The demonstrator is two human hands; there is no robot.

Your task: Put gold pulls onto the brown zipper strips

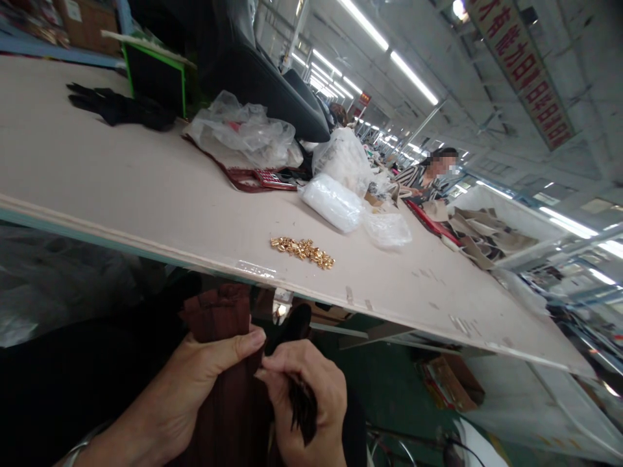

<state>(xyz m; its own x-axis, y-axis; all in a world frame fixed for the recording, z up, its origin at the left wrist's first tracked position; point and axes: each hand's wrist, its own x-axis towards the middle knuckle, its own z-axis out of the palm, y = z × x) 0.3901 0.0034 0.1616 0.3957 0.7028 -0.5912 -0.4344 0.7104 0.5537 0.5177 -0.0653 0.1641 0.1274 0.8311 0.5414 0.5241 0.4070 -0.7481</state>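
Observation:
Below the table edge, my left hand [195,379] is closed around a stack of dark reddish-brown strips [218,318], its thumb lying across the side. The strips look like leather or fabric and hang down past the hand. Right beside it, my right hand [316,383] pinches thumb and forefinger together near the stack's edge. A bunch of dark brown strands [302,410] is tucked in its curled fingers. What the pinching fingertips hold is too small to make out. A pile of small gold-coloured metal pieces [302,251] lies on the table just beyond my hands.
The long table [146,188] bears clear plastic bags [335,201], a red calculator [275,178], a black cloth item [119,107] and a large black object [257,71]. A metal fitting [281,305] sits at the table edge. Farther back is another person [426,175].

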